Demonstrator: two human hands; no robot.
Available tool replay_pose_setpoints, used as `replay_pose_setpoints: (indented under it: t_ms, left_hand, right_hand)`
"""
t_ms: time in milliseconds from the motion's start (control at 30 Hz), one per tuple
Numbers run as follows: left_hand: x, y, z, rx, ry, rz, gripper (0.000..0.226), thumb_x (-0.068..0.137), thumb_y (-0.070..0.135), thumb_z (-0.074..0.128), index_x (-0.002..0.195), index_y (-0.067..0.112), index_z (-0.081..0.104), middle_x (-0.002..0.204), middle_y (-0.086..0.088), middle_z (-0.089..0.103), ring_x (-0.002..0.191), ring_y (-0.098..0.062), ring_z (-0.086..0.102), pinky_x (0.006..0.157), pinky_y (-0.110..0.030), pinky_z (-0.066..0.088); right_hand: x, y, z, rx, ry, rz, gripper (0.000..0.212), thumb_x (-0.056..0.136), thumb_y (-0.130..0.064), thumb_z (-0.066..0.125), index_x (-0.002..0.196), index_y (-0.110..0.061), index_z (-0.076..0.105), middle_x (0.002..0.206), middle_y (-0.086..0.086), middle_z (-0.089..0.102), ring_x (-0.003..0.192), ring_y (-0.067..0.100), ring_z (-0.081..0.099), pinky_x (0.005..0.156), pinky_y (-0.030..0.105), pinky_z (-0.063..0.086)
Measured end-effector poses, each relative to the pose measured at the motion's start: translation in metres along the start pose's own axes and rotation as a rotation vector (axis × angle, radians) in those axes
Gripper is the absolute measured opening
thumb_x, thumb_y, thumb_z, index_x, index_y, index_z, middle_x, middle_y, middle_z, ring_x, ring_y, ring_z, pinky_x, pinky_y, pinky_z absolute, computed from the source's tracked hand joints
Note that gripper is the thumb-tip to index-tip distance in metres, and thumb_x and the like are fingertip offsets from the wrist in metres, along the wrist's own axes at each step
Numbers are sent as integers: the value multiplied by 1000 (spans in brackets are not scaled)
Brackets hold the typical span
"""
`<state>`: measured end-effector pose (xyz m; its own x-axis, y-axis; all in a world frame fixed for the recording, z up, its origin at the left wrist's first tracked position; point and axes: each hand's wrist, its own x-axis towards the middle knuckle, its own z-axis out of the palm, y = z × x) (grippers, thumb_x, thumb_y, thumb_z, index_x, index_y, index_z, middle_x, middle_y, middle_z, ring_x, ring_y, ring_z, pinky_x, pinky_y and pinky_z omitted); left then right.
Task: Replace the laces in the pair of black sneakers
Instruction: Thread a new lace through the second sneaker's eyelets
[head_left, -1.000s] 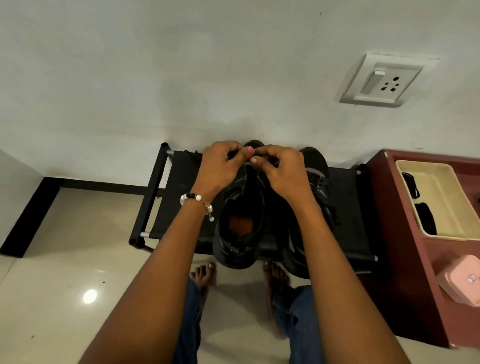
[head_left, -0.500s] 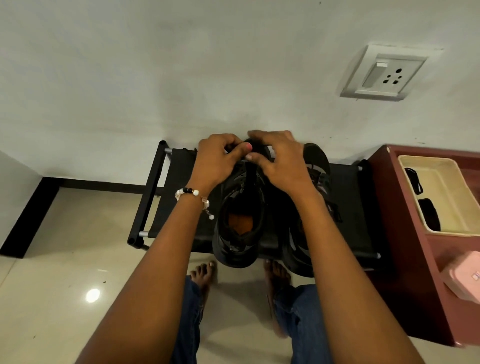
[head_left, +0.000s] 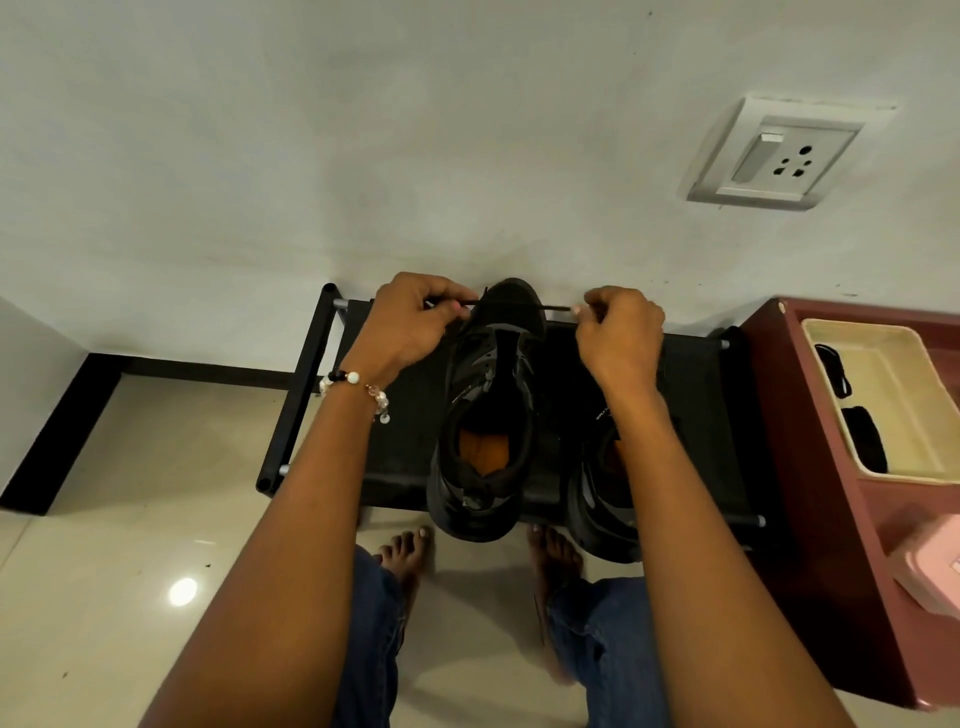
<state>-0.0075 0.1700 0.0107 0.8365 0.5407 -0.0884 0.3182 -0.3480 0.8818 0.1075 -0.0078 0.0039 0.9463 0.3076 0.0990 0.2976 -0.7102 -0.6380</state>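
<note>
**A:** ok so where are we at with the laces?

**B:** We've got the left sneaker (head_left: 485, 415) sitting on the black rack (head_left: 400, 457), toe toward the wall, heel hanging a bit over the front edge. Our left hand (head_left: 415, 325) is pinching one end of the black lace (head_left: 550, 307) and our right hand (head_left: 621, 332) is pinching the other, fingers curled in on both. The lace runs straight across the toe end of the shoe, one hand on each side.

**A:** and the other shoe?

**B:** The right sneaker (head_left: 602, 499) is just beside it on the same rack, mostly hidden under our right forearm. Can't tell if it has laces.

**A:** anything else around?

**B:** A cream tray (head_left: 852, 410) on the maroon cabinet (head_left: 810, 545) to the right, with dark stuff in it we can't make out.
</note>
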Motion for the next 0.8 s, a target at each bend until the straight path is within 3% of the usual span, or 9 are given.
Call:
replay_pose_setpoints:
  t_ms: [100,200,333,467,600,700,800]
  left_hand:
    - [-3,7,9,-67,-59,-19,20,95,2,56,108,10,70,87,-6,73,59,-7,65,56,-14,48]
    - [-5,13,16,-100,-60,-19,17,92,8,63,109,6,65,78,-8,72,57,-14,69,55,-19,54]
    - [-6,15,19,-153,-6,-56,13,89,12,67,96,1,65,69,-10,70,49,-16,65,44,-18,46]
    - [-5,11,13,-262,11,-82,9,87,11,69,89,2,70,67,-7,69,51,-11,63,48,-17,47]
    - [-3,11,13,-297,-13,-101,13,89,5,65,100,0,71,79,-11,71,63,-12,66,60,-18,54]
    - [-4,12,17,-270,-28,-81,18,89,6,67,106,7,71,80,-10,73,68,-16,70,62,-20,55]
    - [-5,14,19,-244,-28,-76,30,87,9,70,116,14,66,81,-8,74,73,-19,73,61,-22,55]
  right_hand:
    - [-4,-15,8,-27,-144,-221,48,88,-32,70,131,-15,60,128,6,63,127,30,47,105,48,38]
    - [-12,-28,16,160,-298,-371,42,84,-32,71,124,-20,64,113,-2,71,114,22,60,101,48,43]
    - [-13,-29,13,319,-297,-312,21,84,-15,74,104,-11,74,90,1,74,85,11,69,84,29,55]
    - [-7,-19,9,338,-218,-227,9,84,-12,74,93,-10,76,76,-6,70,70,5,66,78,31,58]
    - [-5,-15,10,314,-208,-205,9,86,-13,72,95,-13,74,78,-8,68,75,5,65,80,31,57]
    - [-9,-22,12,308,-299,-284,28,84,-16,74,112,-15,70,94,-3,71,91,9,66,88,24,53]
    - [-13,-28,15,311,-306,-310,21,85,-14,74,105,-12,74,92,1,74,86,10,69,85,27,56]
